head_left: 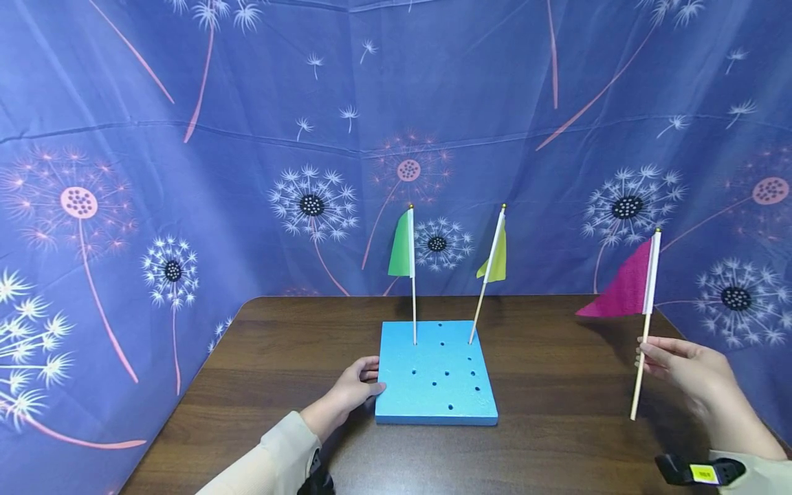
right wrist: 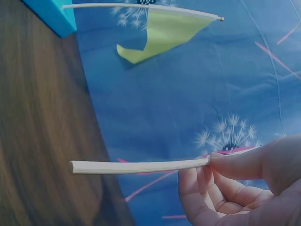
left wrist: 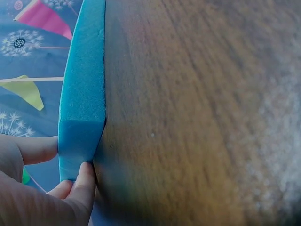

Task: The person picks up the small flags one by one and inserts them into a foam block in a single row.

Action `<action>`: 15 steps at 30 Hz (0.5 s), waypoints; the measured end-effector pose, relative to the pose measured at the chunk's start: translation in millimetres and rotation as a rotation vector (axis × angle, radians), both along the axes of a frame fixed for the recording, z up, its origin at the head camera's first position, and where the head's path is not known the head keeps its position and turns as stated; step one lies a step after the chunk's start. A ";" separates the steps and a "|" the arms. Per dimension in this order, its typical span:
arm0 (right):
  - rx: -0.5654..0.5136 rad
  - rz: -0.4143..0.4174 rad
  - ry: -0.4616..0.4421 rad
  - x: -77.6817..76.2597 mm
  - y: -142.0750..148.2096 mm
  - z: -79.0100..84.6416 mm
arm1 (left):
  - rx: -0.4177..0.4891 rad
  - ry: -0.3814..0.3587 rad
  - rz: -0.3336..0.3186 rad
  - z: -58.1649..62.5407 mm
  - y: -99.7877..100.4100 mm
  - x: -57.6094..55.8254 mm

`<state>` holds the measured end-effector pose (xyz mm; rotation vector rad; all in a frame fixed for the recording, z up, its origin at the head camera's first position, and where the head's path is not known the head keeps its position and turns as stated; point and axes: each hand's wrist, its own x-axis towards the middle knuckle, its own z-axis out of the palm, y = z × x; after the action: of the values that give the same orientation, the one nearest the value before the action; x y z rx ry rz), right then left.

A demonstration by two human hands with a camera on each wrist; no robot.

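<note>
My right hand (head_left: pixel 696 371) pinches the wooden stick of a magenta flag (head_left: pixel 628 282), held upright with a slight tilt at the right of the table. In the right wrist view the bare lower end of the flag's stick (right wrist: pixel 136 167) juts out past the thumb and fingers. A blue foam board (head_left: pixel 427 399) with several small holes lies mid-table. My left hand (head_left: pixel 349 392) grips its left edge, thumb at the top face and fingers against the side (left wrist: pixel 82 188). Toward the board's back stand a green flag (head_left: pixel 401 247) and a yellow flag (head_left: pixel 495 258), the yellow one leaning right.
Board and hands are over a dark brown wooden table (head_left: pixel 278 344). Behind it hangs a blue cloth (head_left: pixel 247 89) printed with dandelions. A dark strap with a yellow label (head_left: pixel 704 473) is around the right wrist.
</note>
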<state>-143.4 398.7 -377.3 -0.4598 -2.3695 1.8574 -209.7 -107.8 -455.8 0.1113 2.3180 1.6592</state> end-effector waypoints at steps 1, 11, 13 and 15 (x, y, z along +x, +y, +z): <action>0.021 0.004 0.005 -0.5 -2.1 0.8 | 0.003 0.004 -0.003 -0.2 -0.1 0.0; -0.060 0.030 0.112 -6.4 -27.1 10.7 | -0.003 0.003 -0.007 -3.2 -1.2 -0.8; -0.089 0.043 0.139 -7.6 -32.4 13.1 | -0.006 0.003 -0.005 -2.9 -1.0 -0.9; -0.141 0.060 0.162 -9.2 -37.2 15.7 | -0.012 0.003 -0.002 -2.2 -0.8 -0.9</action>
<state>-152.6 361.5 -361.6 -0.2408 -2.1814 2.0130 -210.6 -108.5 -457.9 0.1136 2.3295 1.6447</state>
